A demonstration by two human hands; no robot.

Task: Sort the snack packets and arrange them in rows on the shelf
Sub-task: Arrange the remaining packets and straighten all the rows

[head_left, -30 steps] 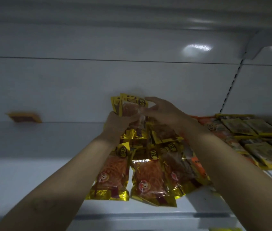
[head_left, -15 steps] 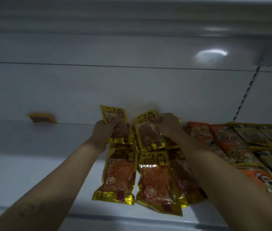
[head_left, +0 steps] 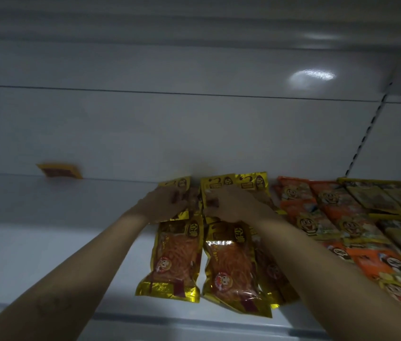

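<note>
A white shelf [head_left: 46,254] spans the lower frame under dim light, backed by a pale seamed panel [head_left: 145,131] with a glare spot at upper right and a slotted upright [head_left: 364,134] at right. Gold snack packets [head_left: 174,257] lie in two rows at centre. The left hand [head_left: 163,204] and right hand [head_left: 229,205] rest with fingers nearly flat on back-row packets. Orange packets [head_left: 293,193] fill the right; one stray gold packet [head_left: 59,170] sits at middle left.
</note>
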